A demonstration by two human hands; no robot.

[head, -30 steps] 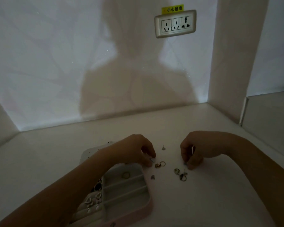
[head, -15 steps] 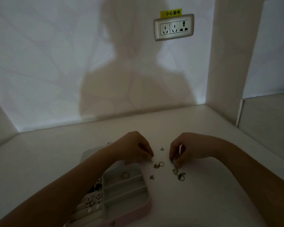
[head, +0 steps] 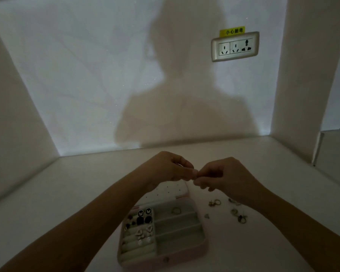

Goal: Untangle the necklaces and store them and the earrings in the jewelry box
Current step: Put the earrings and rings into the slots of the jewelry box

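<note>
Both hands are hovering above the surface [head: 67,193], over the far end of the jewelry box [head: 145,262]. The left hand [head: 169,169] is curling its fingers, with thumb and forefinger tips closing together. The right hand [head: 222,177] is doing the same, and its fingertips are meeting those of the left hand. The light is too dim to tell whether either hand is pinching an item.

The jewelry box is lying open on the surface below the left forearm, its perforated lid [head: 165,191] folding back toward the wall. Several stored earrings [head: 143,232] are sitting in the padded rows on the box's left side. A single ring-shaped piece [head: 176,210] is lying in the far right compartment.

The loose earrings [head: 215,202] are lying on the surface just right of the box, below the right hand and wrist. A further cluster [head: 239,215] is lying nearer the camera, partly under the right forearm. One small piece [head: 206,216] is lying between the cluster and the box wall.

A wall socket [head: 235,47] with a yellow label [head: 232,31] is showing on the back wall.
</note>
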